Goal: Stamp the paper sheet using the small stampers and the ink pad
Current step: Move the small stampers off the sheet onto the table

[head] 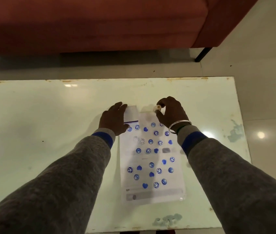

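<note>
A white paper sheet (152,159) lies on the table, covered with several blue smiley and heart prints. My right hand (171,112) hovers above the sheet's far edge, fingers pinched on a small pale round stamper (157,108). My left hand (114,119) rests flat on the ink pad (131,114), a white case with a dark blue strip showing along its near edge, at the sheet's far left corner. The hand covers most of the pad.
The pale glossy table (49,115) has chipped, rusty edges and worn patches at the right and front. A red-brown sofa (100,22) with a black leg (203,54) stands beyond the far edge. Tiled floor (268,65) lies to the right.
</note>
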